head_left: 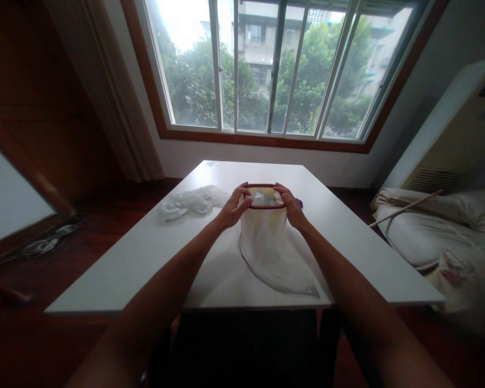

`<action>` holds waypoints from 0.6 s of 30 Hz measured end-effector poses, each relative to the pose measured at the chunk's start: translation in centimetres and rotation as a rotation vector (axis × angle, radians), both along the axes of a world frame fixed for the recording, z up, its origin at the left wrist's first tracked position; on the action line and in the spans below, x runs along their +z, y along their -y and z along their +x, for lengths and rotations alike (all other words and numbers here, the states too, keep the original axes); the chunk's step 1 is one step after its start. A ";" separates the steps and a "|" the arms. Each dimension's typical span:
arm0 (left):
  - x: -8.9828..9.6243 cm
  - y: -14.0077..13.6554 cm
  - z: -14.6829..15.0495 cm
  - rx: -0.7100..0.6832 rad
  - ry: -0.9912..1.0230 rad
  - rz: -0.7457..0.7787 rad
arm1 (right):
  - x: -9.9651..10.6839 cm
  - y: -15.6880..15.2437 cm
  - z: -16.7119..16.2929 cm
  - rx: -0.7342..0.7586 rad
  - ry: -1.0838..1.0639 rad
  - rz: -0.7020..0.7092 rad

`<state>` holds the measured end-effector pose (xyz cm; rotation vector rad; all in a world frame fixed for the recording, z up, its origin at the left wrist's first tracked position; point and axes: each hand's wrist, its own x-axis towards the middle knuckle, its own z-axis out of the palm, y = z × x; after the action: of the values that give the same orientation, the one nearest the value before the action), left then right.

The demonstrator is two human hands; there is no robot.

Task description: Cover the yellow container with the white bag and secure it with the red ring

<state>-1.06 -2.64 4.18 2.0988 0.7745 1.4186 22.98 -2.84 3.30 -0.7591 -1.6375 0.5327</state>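
A small bin (267,206) with a brown rim and a pale yellowish inside stands on the white table. Crumpled whitish material shows inside it. A thin white plastic bag (267,242) hangs down the bin's front, and its loose end spreads over the table toward me. My left hand (236,205) grips the left side of the rim, thumb and fingers closed on it. On the opposite side, my right hand (290,205) holds the rim the same way. Something small and purple (299,203) peeks out beside my right hand; its kind is not visible.
A crumpled clear-white plastic bag (189,202) lies on the table (145,269) left of the bin. Beyond the table is a window (267,81). To the right are a cloth-covered seat (424,231) with a stick (408,207) across it.
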 end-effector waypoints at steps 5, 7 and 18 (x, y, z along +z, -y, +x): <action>-1.3 -1.1 -0.7 -0.055 0.034 -0.039 | -0.5 0.2 -0.2 -0.125 -0.085 -0.115; -2.2 -1.4 -0.7 -0.111 0.032 -0.088 | -0.5 0.3 -0.2 -0.152 -0.102 -0.149; -6.5 -0.6 2.8 0.010 0.051 -0.106 | -1.6 0.6 0.3 0.079 -0.187 -0.424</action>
<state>1.73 -1.99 -2.28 1.9742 0.8228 1.3989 23.25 -3.44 1.75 -0.9235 -1.3995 0.9981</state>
